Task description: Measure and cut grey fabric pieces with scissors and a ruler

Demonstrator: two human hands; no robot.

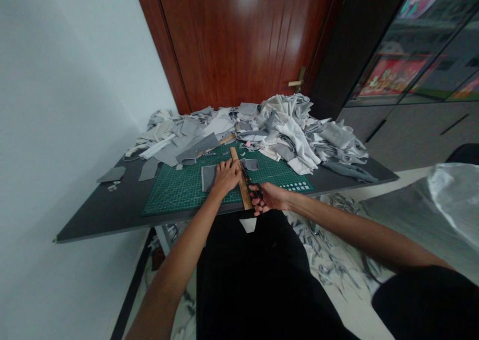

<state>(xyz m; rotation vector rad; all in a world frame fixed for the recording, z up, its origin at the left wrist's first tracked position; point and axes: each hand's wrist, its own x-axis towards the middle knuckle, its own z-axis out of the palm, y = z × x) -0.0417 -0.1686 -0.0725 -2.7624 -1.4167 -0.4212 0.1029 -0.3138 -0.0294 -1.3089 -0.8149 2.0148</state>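
My left hand point(226, 176) lies with fingers spread on a grey fabric piece point(208, 178), its fingertips at the edge of a wooden ruler point(241, 180). Black-handled scissors point(247, 175) are in my right hand point(270, 198), fingers around the handles. Their blades point away from me, along the ruler's right side, close to the left fingertips. A smaller grey scrap point(250, 165) is just beyond the blade tips. All this is on a green cutting mat point(175, 192) marked with a grid. Whether the blades touch cloth I cannot tell.
A large heap of grey and white fabric point(288, 125) covers the back of the dark table point(86, 220). A white scrap point(248, 224) rests at my lap. Offcuts point(329, 265) litter the floor at right, near a translucent plastic bag point(452, 200). Behind stands a wooden door point(239, 45).
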